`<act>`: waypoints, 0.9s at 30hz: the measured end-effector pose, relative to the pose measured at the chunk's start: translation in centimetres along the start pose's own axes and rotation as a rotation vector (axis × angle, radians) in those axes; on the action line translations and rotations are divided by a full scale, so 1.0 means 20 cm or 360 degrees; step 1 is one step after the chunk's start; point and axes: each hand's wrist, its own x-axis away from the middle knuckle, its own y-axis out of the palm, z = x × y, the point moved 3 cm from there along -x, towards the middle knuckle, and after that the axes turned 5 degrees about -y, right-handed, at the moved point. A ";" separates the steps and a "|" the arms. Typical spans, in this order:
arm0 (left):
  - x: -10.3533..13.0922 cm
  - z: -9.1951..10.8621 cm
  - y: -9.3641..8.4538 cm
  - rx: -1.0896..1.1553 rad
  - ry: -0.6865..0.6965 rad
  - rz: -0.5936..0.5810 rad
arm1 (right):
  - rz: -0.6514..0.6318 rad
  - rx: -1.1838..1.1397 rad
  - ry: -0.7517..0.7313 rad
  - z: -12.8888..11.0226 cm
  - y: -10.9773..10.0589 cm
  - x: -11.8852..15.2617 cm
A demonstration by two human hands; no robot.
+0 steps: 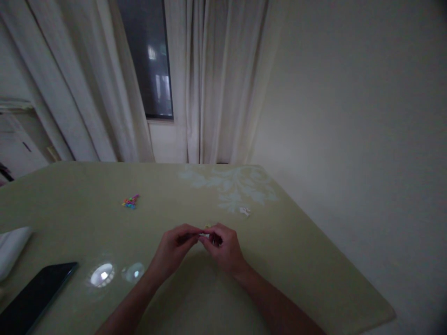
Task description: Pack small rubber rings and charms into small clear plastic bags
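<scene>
Above the green table [104, 223], my left hand [176, 244] and my right hand [223, 244] meet at the fingertips. Both are closed in a pinch, and a small pale thing [205, 236] shows between them, too small to name. A bit of yellow [208, 226] is visible just beyond the fingertips. Farther off to the right lies a small white item [245, 211], and at the left is a little pile of multicoloured pieces [131, 202].
A dark flat device [37, 295] lies at the table's lower left, with a white object [12, 249] behind it. Curtains [223, 79] and a window [148, 56] stand past the far edge. A pale wall [356, 116] runs along the right side.
</scene>
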 end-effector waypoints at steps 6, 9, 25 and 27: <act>-0.04 -0.05 -0.09 -0.0145 -0.0069 -0.0129 | 0.0029 0.0031 -0.0024 0.01 0.01 0.00; -0.07 -0.13 -0.25 -0.0464 -0.0244 0.0186 | 0.0023 -0.0001 -0.0003 0.00 0.01 0.00; -0.09 -0.34 -0.29 -0.1333 -0.0370 0.0088 | -0.0015 -0.0074 0.0041 0.02 0.02 0.01; -0.08 -0.31 -0.29 -0.1251 -0.0360 0.0094 | -0.0013 -0.0072 0.0041 0.02 0.02 0.01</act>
